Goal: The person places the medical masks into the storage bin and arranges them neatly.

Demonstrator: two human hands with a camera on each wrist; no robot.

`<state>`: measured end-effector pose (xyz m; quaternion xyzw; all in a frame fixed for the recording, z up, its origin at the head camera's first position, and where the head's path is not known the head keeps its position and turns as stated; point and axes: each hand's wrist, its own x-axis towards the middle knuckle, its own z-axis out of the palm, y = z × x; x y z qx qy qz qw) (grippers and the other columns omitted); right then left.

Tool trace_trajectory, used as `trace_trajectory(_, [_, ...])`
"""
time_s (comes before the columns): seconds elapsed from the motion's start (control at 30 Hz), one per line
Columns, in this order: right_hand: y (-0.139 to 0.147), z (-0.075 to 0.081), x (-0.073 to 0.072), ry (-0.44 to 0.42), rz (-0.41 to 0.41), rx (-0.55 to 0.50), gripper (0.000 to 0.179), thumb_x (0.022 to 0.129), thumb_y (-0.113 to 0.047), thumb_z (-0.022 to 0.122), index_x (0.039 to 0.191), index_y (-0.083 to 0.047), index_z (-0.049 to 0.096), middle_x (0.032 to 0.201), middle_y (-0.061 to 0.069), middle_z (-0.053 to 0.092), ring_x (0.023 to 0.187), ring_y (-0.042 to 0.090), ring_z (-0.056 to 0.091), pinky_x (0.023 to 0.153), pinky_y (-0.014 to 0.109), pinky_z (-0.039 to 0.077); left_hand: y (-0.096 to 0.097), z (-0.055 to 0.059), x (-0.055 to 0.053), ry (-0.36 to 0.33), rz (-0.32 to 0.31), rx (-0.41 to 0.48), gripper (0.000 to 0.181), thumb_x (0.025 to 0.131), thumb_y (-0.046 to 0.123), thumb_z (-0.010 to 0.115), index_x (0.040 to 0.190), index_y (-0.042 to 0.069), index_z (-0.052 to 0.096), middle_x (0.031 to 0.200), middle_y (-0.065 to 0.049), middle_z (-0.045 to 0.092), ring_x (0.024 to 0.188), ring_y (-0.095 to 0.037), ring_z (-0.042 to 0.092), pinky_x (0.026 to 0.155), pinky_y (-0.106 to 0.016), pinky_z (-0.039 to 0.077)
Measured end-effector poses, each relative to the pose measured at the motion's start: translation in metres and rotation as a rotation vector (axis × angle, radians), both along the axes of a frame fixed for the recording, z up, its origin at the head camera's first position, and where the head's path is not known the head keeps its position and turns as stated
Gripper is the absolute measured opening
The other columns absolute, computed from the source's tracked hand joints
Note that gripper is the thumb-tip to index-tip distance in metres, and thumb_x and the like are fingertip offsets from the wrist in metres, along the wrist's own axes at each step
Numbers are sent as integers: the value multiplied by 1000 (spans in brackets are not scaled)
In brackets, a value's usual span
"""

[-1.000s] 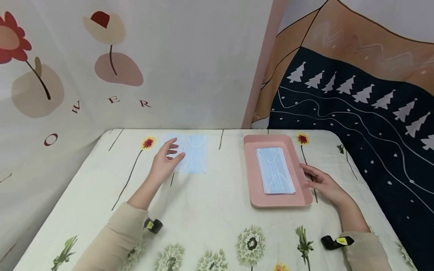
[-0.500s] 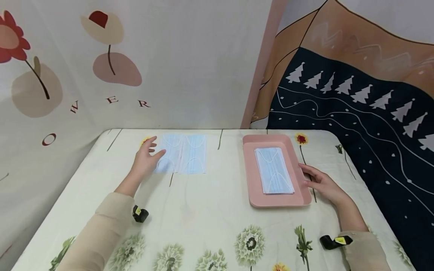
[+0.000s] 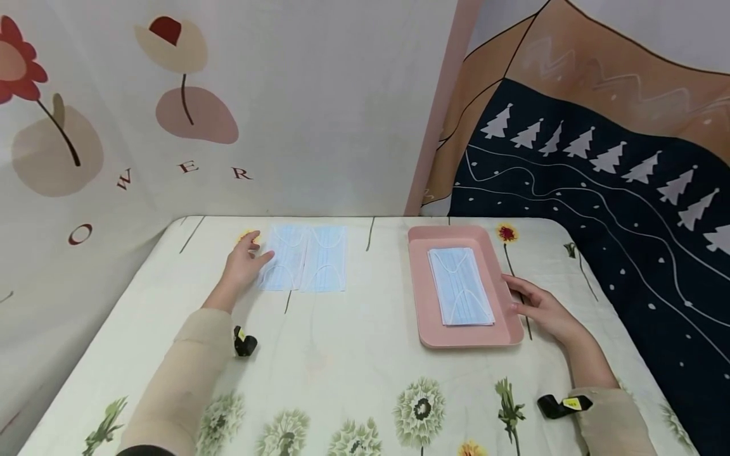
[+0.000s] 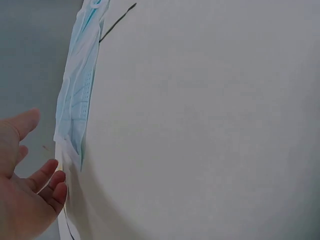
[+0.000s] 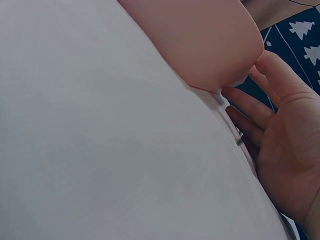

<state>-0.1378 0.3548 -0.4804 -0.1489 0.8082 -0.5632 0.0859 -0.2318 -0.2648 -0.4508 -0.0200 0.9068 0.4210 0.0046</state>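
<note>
The bench [image 3: 365, 329] bears the tray [image 3: 426, 304], right of centre toward the far right corner. The right hand [image 3: 538, 307], fingers relaxed, touches the tray's right side without gripping. The left hand [image 3: 242, 263], loosely spread and holding nothing, is nearer the far left corner. A stack [image 3: 461, 287] of masks lies in the tray; the left mask [image 3: 287, 258] and right mask [image 3: 326, 258] lie flat, side by side, near the far edge. Work seems partway: two out, the stack not.

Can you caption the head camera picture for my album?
Left hand beside two blue masks, right hand at a pink tray holding more masks.
</note>
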Motion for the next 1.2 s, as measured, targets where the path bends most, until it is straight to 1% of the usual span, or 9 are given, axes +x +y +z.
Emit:
trace_trajectory(0.23, [1, -1, -1, 1, 0, 1, 58, 95, -8, 59, 147, 0, 33, 148, 13, 36, 122, -7, 38, 96, 9, 32, 1, -10, -13, -28, 28, -30, 67, 94, 16, 62, 150, 3, 26, 127, -29, 47, 111, -40, 46, 93, -52, 40])
trace_trajectory(0.5, [1, -1, 1, 21, 19, -9, 58, 95, -6, 58, 146, 3, 33, 147, 16, 36, 122, -7, 39, 96, 9, 32, 3, -13, -15, -52, 26, -106, 65, 92, 6, 63, 148, 5, 32, 125, -28, 49, 106, -40, 49, 92, -54, 42])
trace_trajectory(0.6, [1, -1, 0, 20, 22, -16, 58, 95, -5, 58, 146, 3, 32, 147, 11, 37, 122, -6, 39, 96, 10, 33, 5, -13, -15, -59, 29, -112, 64, 92, 5, 62, 148, 5, 32, 124, -27, 50, 105, -39, 50, 91, -53, 42])
trace_trajectory(0.73, [1, -1, 0, 16, 22, -23, 57, 95, -6, 58, 146, 2, 33, 145, 1, 40, 122, -6, 39, 96, 10, 33, 8, -11, -15, -58, 35, -117, 63, 91, 2, 62, 147, 5, 34, 115, -23, 52, 98, -34, 50, 87, -49, 44])
trace_trajectory(0.83, [1, -1, 1, 16, 21, -24, 57, 95, -6, 58, 146, 3, 32, 146, 5, 39, 122, -6, 39, 96, 9, 33, 9, -9, -16, -67, 35, -127, 62, 91, 2, 62, 147, 6, 36, 109, -20, 52, 93, -32, 48, 83, -45, 43])
trace_trajectory(0.93, [0, 0, 1, 17, 20, -20, 58, 95, -5, 58, 146, 3, 32, 147, 17, 35, 122, -6, 38, 96, 9, 32, 8, -8, -17, -82, 19, -135, 62, 91, 1, 62, 147, 8, 36, 106, -19, 49, 93, -31, 46, 80, -43, 40])
trace_trajectory(1.03, [0, 0, 1, 12, 17, -17, 58, 95, -6, 58, 146, 3, 32, 148, 22, 33, 122, -7, 38, 96, 9, 32, 5, -7, -18, -97, -9, -122, 61, 92, -1, 60, 147, 9, 37, 106, -19, 47, 94, -32, 43, 79, -43, 39])
trace_trajectory(1.13, [0, 0, 1, 14, 17, -13, 58, 95, -6, 58, 146, 3, 32, 148, 23, 32, 122, -7, 38, 96, 8, 32, 3, -6, -18, -118, -39, -96, 59, 92, -2, 57, 147, 8, 38, 115, -22, 46, 100, -34, 43, 83, -45, 41])
trace_trajectory(1.2, [0, 0, 1, 12, 17, -12, 58, 95, -6, 58, 146, 3, 32, 148, 23, 32, 122, -7, 38, 96, 8, 32, 0, -5, -19, -128, -57, -75, 58, 93, -2, 56, 147, 8, 38, 127, -26, 44, 110, -38, 43, 92, -49, 41])
